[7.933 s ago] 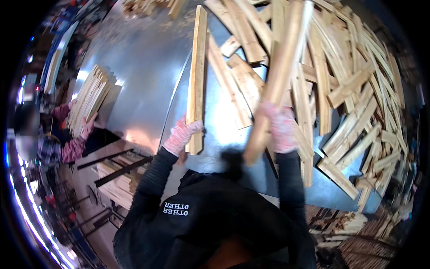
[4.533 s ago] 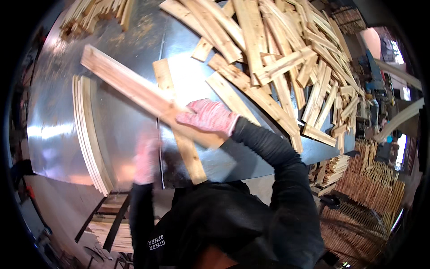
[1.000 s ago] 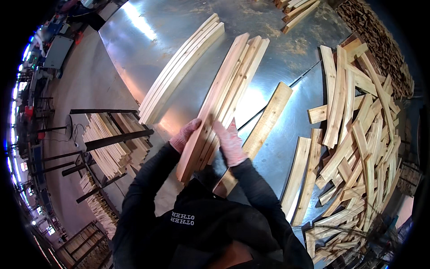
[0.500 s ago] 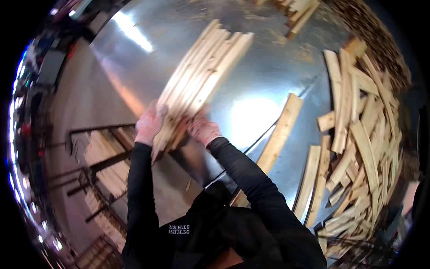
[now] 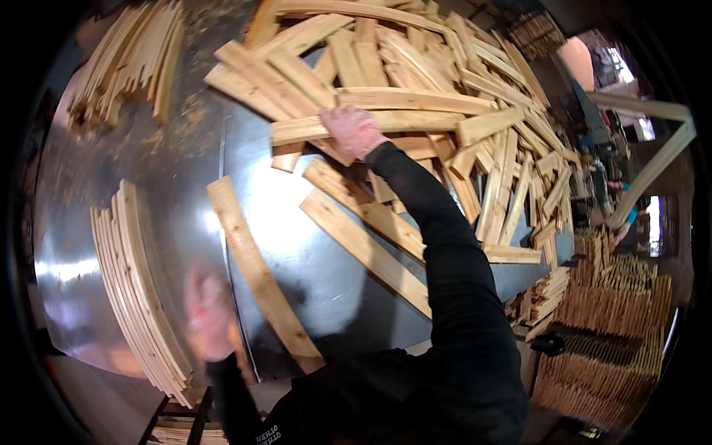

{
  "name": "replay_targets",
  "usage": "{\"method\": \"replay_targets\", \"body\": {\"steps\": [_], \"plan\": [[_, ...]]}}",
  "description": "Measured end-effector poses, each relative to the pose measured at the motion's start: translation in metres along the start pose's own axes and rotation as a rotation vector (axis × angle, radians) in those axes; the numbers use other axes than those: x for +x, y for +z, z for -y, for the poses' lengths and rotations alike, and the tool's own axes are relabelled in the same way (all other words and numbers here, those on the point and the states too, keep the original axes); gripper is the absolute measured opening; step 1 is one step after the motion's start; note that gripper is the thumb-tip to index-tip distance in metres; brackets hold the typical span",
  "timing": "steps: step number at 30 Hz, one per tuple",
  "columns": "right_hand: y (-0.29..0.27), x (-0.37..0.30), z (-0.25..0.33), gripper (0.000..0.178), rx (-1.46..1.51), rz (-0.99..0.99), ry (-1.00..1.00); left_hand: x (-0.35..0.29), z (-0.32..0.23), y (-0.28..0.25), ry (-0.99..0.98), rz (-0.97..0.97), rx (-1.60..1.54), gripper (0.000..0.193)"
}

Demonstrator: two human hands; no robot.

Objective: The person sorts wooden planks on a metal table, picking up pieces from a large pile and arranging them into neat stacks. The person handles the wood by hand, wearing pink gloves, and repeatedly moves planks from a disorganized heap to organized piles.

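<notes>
My right hand (image 5: 354, 133), in a pinkish work glove, is closed over a light wooden board (image 5: 415, 121) lying on top of a jumbled board pile (image 5: 363, 55). Its fingers reach over the board's far edge. Lower left, my left hand (image 5: 210, 311), gloved alike, hovers over the metal table (image 5: 326, 293); motion smears its fingers, and no board shows in it. Beside it on the left lies a neat row of several boards (image 5: 137, 289), side by side. A single board (image 5: 256, 271) lies between my two arms, and another board (image 5: 367, 252) slants under my right forearm.
A second bundle of boards (image 5: 130, 59) lies at the far left of the table. A seam runs across the metal top. Tall stacks of wood (image 5: 601, 363) stand on the right, near a wooden frame (image 5: 653, 156). A rack with boards (image 5: 189, 432) sits below the near edge.
Both hands held the bundle of boards; now it lies on the table at left, released. My right hand has moved to the pile and taken hold of a board. The view has turned right.
</notes>
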State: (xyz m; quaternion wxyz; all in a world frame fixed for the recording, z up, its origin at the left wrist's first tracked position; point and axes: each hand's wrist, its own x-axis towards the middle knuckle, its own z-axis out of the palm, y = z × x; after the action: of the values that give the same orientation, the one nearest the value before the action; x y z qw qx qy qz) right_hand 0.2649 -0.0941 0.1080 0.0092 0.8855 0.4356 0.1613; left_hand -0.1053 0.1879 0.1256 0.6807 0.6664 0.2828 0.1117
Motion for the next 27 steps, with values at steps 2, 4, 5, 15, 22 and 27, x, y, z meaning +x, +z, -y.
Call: {"method": "replay_targets", "body": {"steps": [2,4,5,15,22,27], "plan": [[-0.047,0.011,0.005,0.025,0.190,0.239,0.114,0.009,0.018,0.093,-0.206,0.212,-0.207,0.054],[-0.097,0.011,0.029,0.017,0.420,0.074,0.033,-0.003,0.025,0.186,-0.061,0.340,-0.447,0.073],[-0.134,0.010,0.048,0.023,0.477,0.176,0.006,-0.006,0.027,0.227,0.018,0.297,-0.465,0.080],[-0.073,-0.207,-0.206,0.108,0.194,-0.210,1.428,0.033,0.006,0.364,0.100,-0.016,-0.011,0.030],[-0.090,-0.206,-0.191,0.099,0.265,-0.198,1.122,0.051,0.017,0.296,-0.076,0.143,0.058,0.041],[-0.063,-0.144,-0.253,0.097,0.067,0.162,0.572,0.018,0.038,0.282,-0.266,0.198,0.019,0.045]]}}
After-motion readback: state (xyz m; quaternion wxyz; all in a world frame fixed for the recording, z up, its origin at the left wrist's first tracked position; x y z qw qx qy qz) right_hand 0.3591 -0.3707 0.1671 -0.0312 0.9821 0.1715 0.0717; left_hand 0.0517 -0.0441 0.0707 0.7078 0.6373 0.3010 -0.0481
